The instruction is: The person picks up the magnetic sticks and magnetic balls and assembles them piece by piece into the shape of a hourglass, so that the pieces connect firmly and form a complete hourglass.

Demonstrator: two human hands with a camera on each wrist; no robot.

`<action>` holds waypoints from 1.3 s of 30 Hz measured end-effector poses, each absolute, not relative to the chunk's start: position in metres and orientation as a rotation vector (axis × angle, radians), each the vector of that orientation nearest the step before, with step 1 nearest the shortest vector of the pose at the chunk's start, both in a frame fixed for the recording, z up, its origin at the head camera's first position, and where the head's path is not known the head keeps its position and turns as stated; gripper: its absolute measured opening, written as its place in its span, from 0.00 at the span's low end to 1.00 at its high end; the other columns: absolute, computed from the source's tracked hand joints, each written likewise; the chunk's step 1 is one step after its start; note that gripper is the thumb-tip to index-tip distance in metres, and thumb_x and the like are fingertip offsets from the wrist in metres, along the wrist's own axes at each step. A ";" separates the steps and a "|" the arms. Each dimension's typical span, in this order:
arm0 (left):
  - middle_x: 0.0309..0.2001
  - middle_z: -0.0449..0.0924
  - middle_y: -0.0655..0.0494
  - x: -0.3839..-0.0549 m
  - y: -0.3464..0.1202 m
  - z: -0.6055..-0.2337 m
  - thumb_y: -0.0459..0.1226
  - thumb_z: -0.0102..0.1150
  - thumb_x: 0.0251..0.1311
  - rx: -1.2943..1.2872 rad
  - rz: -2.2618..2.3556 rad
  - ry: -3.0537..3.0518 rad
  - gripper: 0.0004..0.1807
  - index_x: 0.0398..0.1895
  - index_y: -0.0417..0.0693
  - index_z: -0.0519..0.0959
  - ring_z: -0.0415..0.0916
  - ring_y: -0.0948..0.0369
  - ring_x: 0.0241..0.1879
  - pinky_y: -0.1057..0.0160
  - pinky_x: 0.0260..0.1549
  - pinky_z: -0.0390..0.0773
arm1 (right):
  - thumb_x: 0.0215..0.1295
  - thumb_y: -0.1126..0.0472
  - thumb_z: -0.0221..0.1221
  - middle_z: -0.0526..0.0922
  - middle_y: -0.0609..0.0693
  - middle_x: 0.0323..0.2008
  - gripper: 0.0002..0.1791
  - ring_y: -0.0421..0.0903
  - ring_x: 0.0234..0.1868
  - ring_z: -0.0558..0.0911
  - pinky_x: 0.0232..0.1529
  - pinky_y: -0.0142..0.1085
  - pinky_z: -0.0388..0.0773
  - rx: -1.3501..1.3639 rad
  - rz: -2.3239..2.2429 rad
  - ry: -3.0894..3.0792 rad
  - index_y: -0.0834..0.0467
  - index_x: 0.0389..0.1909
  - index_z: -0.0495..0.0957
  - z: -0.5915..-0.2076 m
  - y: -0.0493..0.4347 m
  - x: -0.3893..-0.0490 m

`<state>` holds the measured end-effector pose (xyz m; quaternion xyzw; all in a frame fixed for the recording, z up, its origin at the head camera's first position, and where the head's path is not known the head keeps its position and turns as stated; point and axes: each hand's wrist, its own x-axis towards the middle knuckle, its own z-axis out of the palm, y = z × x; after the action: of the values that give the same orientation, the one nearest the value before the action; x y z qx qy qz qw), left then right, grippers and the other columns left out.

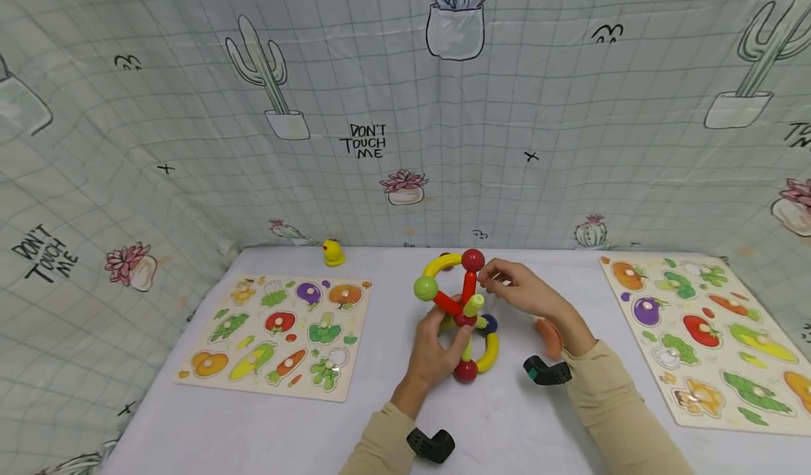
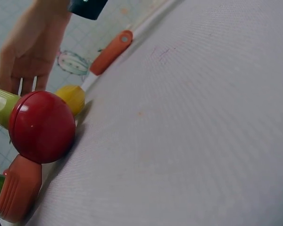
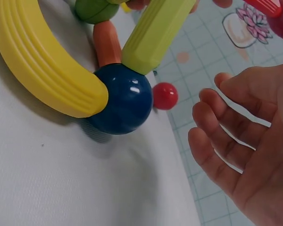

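Note:
A toy structure of balls and rods stands on the white table, with my left hand (image 1: pixel 432 354) gripping it around the middle. At its top a red ball (image 1: pixel 473 260) joins a yellow curved rod and a straight red rod (image 1: pixel 469 287); a light green ball (image 1: pixel 426 288) is on its left. Lower down are a dark blue ball (image 3: pixel 122 99), a yellow curved rod (image 3: pixel 47 66) and another red ball (image 2: pixel 42 127). My right hand (image 1: pixel 522 288) hovers just right of the upper rods, fingers loosely bent; the right wrist view shows nothing in it.
An orange curved rod (image 1: pixel 549 338) lies beside my right forearm. A red ball (image 3: pixel 165 96) sits behind the structure. Vegetable puzzle boards lie at left (image 1: pixel 241 352) and right (image 1: pixel 671 383). A yellow toy duck (image 1: pixel 332 253) stands at the back edge, before a hanging cloth (image 1: pixel 481 179).

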<state>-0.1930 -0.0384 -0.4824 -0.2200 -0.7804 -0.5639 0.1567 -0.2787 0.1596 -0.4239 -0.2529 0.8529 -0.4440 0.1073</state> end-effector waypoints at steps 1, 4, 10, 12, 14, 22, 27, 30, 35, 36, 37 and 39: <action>0.55 0.78 0.54 -0.193 -0.038 -0.482 0.37 0.54 0.60 -0.629 -1.617 -2.234 0.24 0.61 0.48 0.69 0.74 0.59 0.54 0.58 0.58 0.72 | 0.67 0.64 0.51 0.79 0.60 0.45 0.09 0.51 0.45 0.78 0.43 0.35 0.77 -0.741 -1.305 2.513 0.63 0.45 0.74 -0.425 0.159 -0.280; 0.54 0.78 0.54 -0.193 -0.038 -0.482 0.37 0.54 0.60 -0.627 -1.620 -2.233 0.24 0.61 0.48 0.69 0.74 0.59 0.55 0.58 0.58 0.71 | 0.67 0.64 0.51 0.79 0.60 0.45 0.09 0.51 0.46 0.78 0.43 0.38 0.78 -0.738 -1.276 2.538 0.60 0.45 0.74 -0.427 0.156 -0.283; 0.54 0.78 0.51 -0.192 -0.038 -0.479 0.34 0.55 0.58 -0.612 -1.616 -2.244 0.24 0.60 0.44 0.70 0.74 0.55 0.55 0.57 0.58 0.72 | 0.67 0.63 0.52 0.81 0.56 0.44 0.13 0.52 0.47 0.78 0.48 0.47 0.78 -0.784 -1.148 2.663 0.59 0.51 0.74 -0.429 0.148 -0.293; 0.54 0.78 0.50 -0.192 -0.038 -0.479 0.33 0.55 0.58 -0.604 -1.611 -2.247 0.24 0.60 0.43 0.70 0.74 0.54 0.54 0.57 0.58 0.72 | 0.67 0.63 0.52 0.81 0.56 0.47 0.16 0.53 0.48 0.79 0.47 0.47 0.78 -0.811 -1.109 2.679 0.60 0.54 0.73 -0.428 0.146 -0.297; 0.54 0.78 0.50 -0.192 -0.039 -0.480 0.33 0.55 0.58 -0.608 -1.613 -2.245 0.24 0.60 0.43 0.70 0.75 0.54 0.54 0.57 0.58 0.72 | 0.67 0.64 0.52 0.80 0.56 0.49 0.18 0.53 0.47 0.79 0.44 0.45 0.79 -0.846 -1.074 2.672 0.60 0.57 0.71 -0.425 0.144 -0.301; 0.54 0.78 0.54 -0.195 -0.040 -0.485 0.37 0.54 0.60 -0.670 -1.561 -2.204 0.23 0.60 0.47 0.70 0.75 0.59 0.53 0.60 0.57 0.73 | 0.62 0.65 0.59 0.82 0.55 0.45 0.18 0.51 0.43 0.78 0.51 0.51 0.76 -0.987 -0.819 2.717 0.62 0.52 0.73 -0.418 0.134 -0.318; 0.53 0.78 0.53 -0.196 -0.041 -0.484 0.35 0.55 0.59 -0.662 -1.560 -2.210 0.23 0.60 0.46 0.70 0.75 0.57 0.53 0.59 0.57 0.73 | 0.59 0.67 0.60 0.81 0.57 0.46 0.18 0.53 0.46 0.78 0.55 0.53 0.74 -0.986 -0.696 2.710 0.62 0.52 0.73 -0.412 0.125 -0.328; 0.52 0.79 0.50 -0.195 -0.040 -0.480 0.32 0.56 0.57 -0.640 -1.571 -2.207 0.23 0.58 0.43 0.71 0.76 0.54 0.52 0.58 0.56 0.74 | 0.58 0.66 0.61 0.79 0.57 0.48 0.19 0.53 0.48 0.78 0.55 0.52 0.74 -0.964 -0.642 2.719 0.61 0.52 0.73 -0.410 0.118 -0.333; 0.49 0.80 0.44 -0.184 -0.040 -0.459 0.29 0.55 0.56 -0.652 -1.584 -2.198 0.22 0.56 0.36 0.72 0.76 0.50 0.50 0.58 0.55 0.75 | 0.56 0.65 0.63 0.75 0.58 0.52 0.24 0.54 0.51 0.76 0.55 0.53 0.74 -0.884 -0.623 2.725 0.59 0.55 0.71 -0.413 0.113 -0.335; 0.49 0.80 0.43 -0.181 -0.040 -0.454 0.29 0.55 0.56 -0.657 -1.582 -2.200 0.21 0.55 0.35 0.72 0.76 0.50 0.50 0.59 0.55 0.75 | 0.55 0.65 0.63 0.75 0.58 0.52 0.25 0.54 0.50 0.77 0.54 0.52 0.75 -0.866 -0.614 2.730 0.59 0.55 0.71 -0.414 0.113 -0.335; 0.49 0.80 0.43 -0.179 -0.041 -0.450 0.29 0.55 0.55 -0.661 -1.580 -2.199 0.21 0.55 0.35 0.72 0.76 0.50 0.50 0.59 0.55 0.75 | 0.55 0.64 0.64 0.74 0.58 0.53 0.25 0.54 0.49 0.77 0.53 0.52 0.76 -0.851 -0.601 2.735 0.59 0.56 0.70 -0.415 0.112 -0.335; 0.49 0.80 0.43 -0.177 -0.041 -0.446 0.29 0.55 0.56 -0.660 -1.581 -2.205 0.21 0.55 0.35 0.72 0.76 0.50 0.50 0.59 0.55 0.74 | 0.55 0.64 0.63 0.73 0.59 0.53 0.26 0.54 0.47 0.77 0.51 0.52 0.77 -0.824 -0.567 2.756 0.58 0.56 0.70 -0.417 0.112 -0.335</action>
<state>-0.1771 -0.0408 -0.4464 -0.2328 -0.7776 -0.5576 0.1736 -0.3352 0.1115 -0.4170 -0.2793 0.9349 -0.1924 0.1045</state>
